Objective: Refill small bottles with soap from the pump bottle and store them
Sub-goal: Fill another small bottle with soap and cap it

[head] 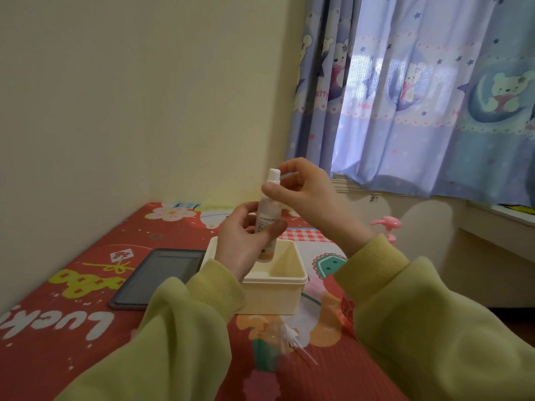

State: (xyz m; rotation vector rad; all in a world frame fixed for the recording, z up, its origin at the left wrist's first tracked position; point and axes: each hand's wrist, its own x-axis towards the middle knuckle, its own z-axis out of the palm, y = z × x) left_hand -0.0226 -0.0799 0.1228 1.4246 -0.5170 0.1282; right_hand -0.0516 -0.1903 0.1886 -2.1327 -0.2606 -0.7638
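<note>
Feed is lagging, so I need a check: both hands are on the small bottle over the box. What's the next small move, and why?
Probably twist the white top with the right hand while the left hand holds the small bottle upright above the cream box. The right thumb and fingers pinch that top; whether it should come off or tighten, I cannot tell.

Single head-worn wide-angle view, looking forward and down, close over the hands, facing a room corner
</note>
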